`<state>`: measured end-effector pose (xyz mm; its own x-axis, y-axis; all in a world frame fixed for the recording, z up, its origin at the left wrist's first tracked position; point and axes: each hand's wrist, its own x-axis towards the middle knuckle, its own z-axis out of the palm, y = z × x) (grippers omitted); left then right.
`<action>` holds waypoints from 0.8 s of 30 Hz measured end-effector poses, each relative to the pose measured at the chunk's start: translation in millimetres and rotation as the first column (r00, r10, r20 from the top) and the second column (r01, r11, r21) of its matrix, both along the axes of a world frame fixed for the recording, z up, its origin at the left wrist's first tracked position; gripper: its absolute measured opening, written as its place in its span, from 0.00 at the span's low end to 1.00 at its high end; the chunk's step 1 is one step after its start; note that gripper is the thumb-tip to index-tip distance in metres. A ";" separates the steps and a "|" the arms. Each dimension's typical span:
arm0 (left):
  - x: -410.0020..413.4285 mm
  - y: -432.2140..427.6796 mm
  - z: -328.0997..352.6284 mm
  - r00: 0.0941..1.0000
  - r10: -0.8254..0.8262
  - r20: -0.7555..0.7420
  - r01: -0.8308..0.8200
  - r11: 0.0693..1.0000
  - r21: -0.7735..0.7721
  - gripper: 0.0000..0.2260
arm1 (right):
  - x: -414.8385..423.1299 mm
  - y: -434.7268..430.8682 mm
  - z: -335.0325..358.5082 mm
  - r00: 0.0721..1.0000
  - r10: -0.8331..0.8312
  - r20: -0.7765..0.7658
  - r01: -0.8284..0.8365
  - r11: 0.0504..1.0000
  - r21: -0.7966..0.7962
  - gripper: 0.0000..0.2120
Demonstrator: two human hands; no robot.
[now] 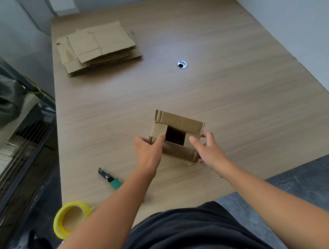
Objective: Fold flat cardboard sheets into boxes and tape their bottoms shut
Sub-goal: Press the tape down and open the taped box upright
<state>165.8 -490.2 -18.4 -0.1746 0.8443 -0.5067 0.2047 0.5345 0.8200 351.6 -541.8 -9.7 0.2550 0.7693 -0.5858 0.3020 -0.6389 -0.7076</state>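
Holding small brown corrugated cardboard box point(177, 137) between left hand point(149, 151) and right hand point(206, 149), fingers curled on end flaps. Light, stiff, crushable; grip corners.

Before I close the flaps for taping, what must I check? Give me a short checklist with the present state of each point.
1. Both hands hold the box: left hand and right hand grip the box: ok.
2. Flaps closed flat: a dark gap shows in the middle: not ok.
3. Tape roll near, at the table edge: ok.
4. Cutter near, beside the left arm: ok.
5. Tape end free to pull: cannot tell.
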 end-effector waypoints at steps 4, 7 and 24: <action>-2.9 -2.3 2.5 0.992 -0.106 0.072 0.105 0.994 0.015 0.16 | -1.7 4.3 5.2 0.999 -0.002 0.055 0.001 1.000 0.013 0.41; -10.2 -7.9 3.0 0.958 -0.288 0.007 0.287 0.956 0.065 0.23 | 1.0 9.2 12.0 0.981 -0.025 0.192 0.019 0.999 0.034 0.42; -10.7 3.5 8.7 0.295 -0.589 -0.752 0.841 0.533 -0.087 0.29 | 32.2 -9.0 11.3 0.974 -0.034 0.224 -0.012 0.980 0.199 0.15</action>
